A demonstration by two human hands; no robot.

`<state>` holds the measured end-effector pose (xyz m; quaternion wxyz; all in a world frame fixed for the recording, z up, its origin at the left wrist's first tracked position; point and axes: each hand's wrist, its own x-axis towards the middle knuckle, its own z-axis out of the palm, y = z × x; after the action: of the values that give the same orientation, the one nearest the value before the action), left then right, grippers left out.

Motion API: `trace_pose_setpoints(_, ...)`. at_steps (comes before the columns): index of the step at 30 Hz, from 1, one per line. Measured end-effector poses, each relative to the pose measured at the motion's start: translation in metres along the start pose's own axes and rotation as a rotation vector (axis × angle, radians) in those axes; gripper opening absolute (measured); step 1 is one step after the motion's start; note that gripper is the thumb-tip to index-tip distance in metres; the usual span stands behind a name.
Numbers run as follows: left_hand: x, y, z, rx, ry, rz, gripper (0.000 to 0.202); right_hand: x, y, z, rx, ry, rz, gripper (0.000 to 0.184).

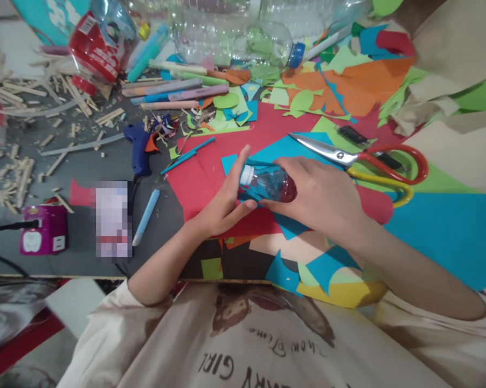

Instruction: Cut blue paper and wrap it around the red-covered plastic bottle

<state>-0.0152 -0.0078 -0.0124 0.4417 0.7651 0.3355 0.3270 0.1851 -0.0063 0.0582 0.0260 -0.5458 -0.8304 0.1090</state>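
Note:
A small clear plastic bottle (268,182) with a white cap lies sideways between my hands, above the red and blue paper. My right hand (324,191) is wrapped round its base end, thumb below and fingers above. At the cap end, my left hand (223,207) cups the bottle between thumb and fingers; its inner fingers are partly hidden. Blue paper shows around and through the clear plastic. Just right of my right hand lie large scissors (344,156) with red and yellow handles, their blades apart from the bottle.
A blue glue gun (138,151), a light blue marker (146,217), a blurred-out phone-like rectangle (113,221) and a purple power block (44,230) lie left. Wooden stick pieces (22,180) are scattered there. Clear bottles (235,43), markers (178,89) and orange paper scraps (372,81) fill the back.

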Motion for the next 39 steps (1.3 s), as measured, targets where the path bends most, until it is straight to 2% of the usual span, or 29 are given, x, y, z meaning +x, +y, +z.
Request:
trace_pose_setpoints(8, 0.002, 0.000, 0.003, 0.028, 0.012, 0.038, 0.069, -0.001, 0.000, -0.001, 0.002, 0.003, 0.000, 0.046)
trace_pose_setpoints(13, 0.001, -0.001, -0.006, 0.126, 0.050, 0.022, 0.059, 0.000, -0.001, -0.003, -0.018, -0.013, 0.014, 0.044)
trace_pose_setpoints(15, 0.001, -0.002, -0.011, 0.223, 0.121, 0.038, 0.050, 0.000, 0.000, -0.003, -0.026, -0.005, 0.020, 0.045)
trace_pose_setpoints(20, 0.001, -0.006, -0.017, 0.532, 0.386, 0.147, 0.018, 0.000, 0.002, 0.001, -0.005, 0.015, 0.007, 0.048)
trace_pose_setpoints(24, 0.002, -0.005, -0.015, 0.639, 0.482, 0.279, 0.009, 0.001, 0.002, 0.004, 0.000, 0.035, 0.004, 0.048)
trace_pose_setpoints(28, 0.005, 0.000, -0.013, 0.718, 0.513, 0.336, 0.004, 0.002, 0.001, 0.004, 0.000, 0.043, 0.007, 0.048)
trace_pose_setpoints(31, 0.005, 0.002, -0.012, 0.759, 0.518, 0.312, 0.001, 0.002, 0.001, 0.004, -0.001, 0.037, 0.010, 0.048)
trace_pose_setpoints(35, 0.004, 0.002, -0.011, 0.779, 0.499, 0.247, 0.007, 0.003, -0.001, 0.005, -0.014, 0.030, 0.006, 0.047)
trace_pose_setpoints(39, 0.004, 0.002, -0.010, 0.783, 0.499, 0.277, 0.005, 0.004, -0.002, 0.005, -0.020, 0.023, 0.004, 0.046)
